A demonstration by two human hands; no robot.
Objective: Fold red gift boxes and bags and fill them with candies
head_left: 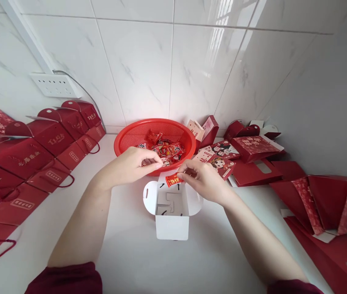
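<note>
Between finger and thumb of my right hand point(202, 179) is a small red wrapped candy point(173, 180) with yellow lettering. It hangs over the far end of an open white box point(172, 226), whose flaps are spread and whose inside shows dark cord ends. My left hand point(135, 163) is bent over the near rim of a red plastic basket point(127, 130). Its thumb and index tip are close together beside the wrapped candies point(173, 150); whether something small is pinched there I cannot make out.
Assembled red gift boxes point(54, 139) with cord handles line the left side. Flat and half-folded red cartons point(259, 171) lie at the right, with more open red boxes point(323, 204) nearer. Behind is a tiled wall with a power socket point(56, 85).
</note>
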